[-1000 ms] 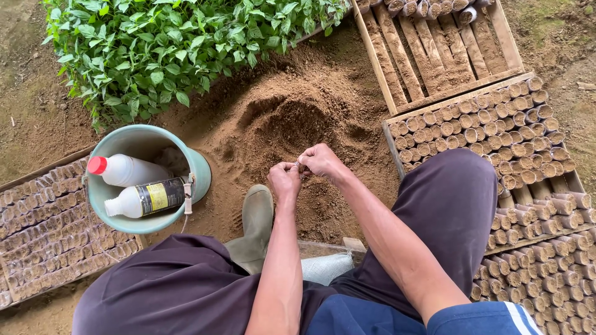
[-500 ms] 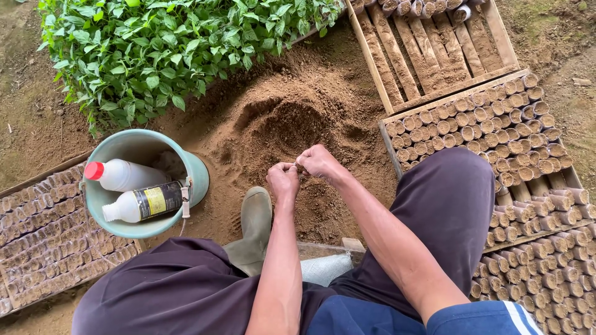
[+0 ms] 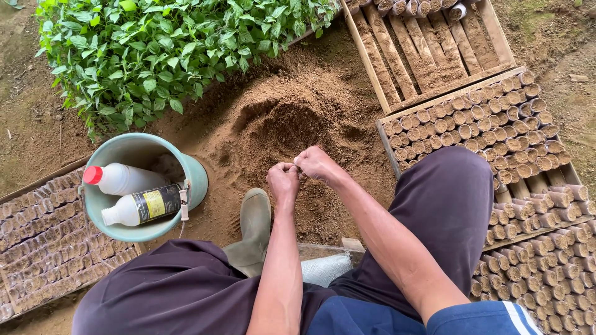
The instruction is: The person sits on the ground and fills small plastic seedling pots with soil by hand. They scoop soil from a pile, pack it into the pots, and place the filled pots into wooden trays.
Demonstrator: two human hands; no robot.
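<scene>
My left hand [image 3: 282,181] and my right hand [image 3: 318,164] meet over the near edge of a loose soil mound [image 3: 292,121]. Their fingertips are pinched together on a small brown piece [image 3: 297,164]. It is too small and too covered by my fingers to make out its shape. Both forearms reach forward between my knees in dark trousers. A green rubber boot [image 3: 253,232] on my left foot rests on the soil just left of my left hand.
A pale green bucket [image 3: 195,174] at the left holds two white bottles [image 3: 124,178]. Leafy seedlings [image 3: 161,49] fill the far left. Wooden trays of small rolled soil pots [image 3: 496,118] lie to the right and at the left [image 3: 37,248]. A white sack [image 3: 323,268] lies under my legs.
My hands stay pinched together at the same spot, with only slight finger movement. Nothing else has moved.
</scene>
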